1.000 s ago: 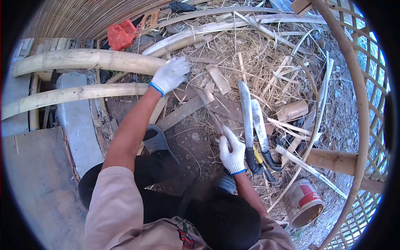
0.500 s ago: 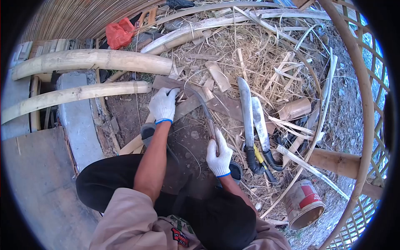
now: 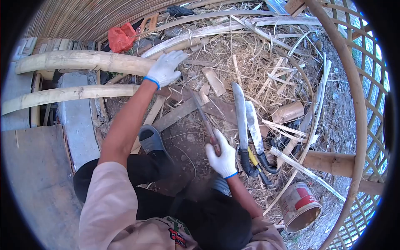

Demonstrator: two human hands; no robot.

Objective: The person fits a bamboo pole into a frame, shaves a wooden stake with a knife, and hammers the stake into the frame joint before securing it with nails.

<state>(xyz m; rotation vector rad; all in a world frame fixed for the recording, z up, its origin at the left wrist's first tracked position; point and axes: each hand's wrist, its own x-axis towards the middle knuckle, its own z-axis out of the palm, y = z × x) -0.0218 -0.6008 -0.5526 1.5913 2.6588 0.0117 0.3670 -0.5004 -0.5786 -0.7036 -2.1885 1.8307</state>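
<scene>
My right hand (image 3: 223, 157), in a white glove with a blue cuff, is wrapped round the wooden handle of a long, narrow knife (image 3: 202, 110). Its blade points up and away over the boards lying on the dirt. My left hand (image 3: 166, 69), gloved the same way, is stretched out flat over the right end of the upper thick bamboo pole (image 3: 93, 61), covering that end. Below it runs a second, thinner bamboo pole (image 3: 71, 93). Two machetes (image 3: 240, 112) with black-wrapped handles lie to the right of the knife, beside a yellow-and-black tool (image 3: 254, 159).
Bamboo shavings (image 3: 254, 58) and split strips cover the ground ahead. A red plastic bag (image 3: 121, 37) and a saw handle (image 3: 149, 23) lie at the back left. A paint bucket (image 3: 301, 206) lies tipped at right, near a curved pole (image 3: 359, 91) and lattice. A concrete block (image 3: 79, 121) is on the left.
My left hand has moved up and away from the knife's blade tip to the thick pole's end, its fingers straightening. My right hand still grips the knife, slightly lower.
</scene>
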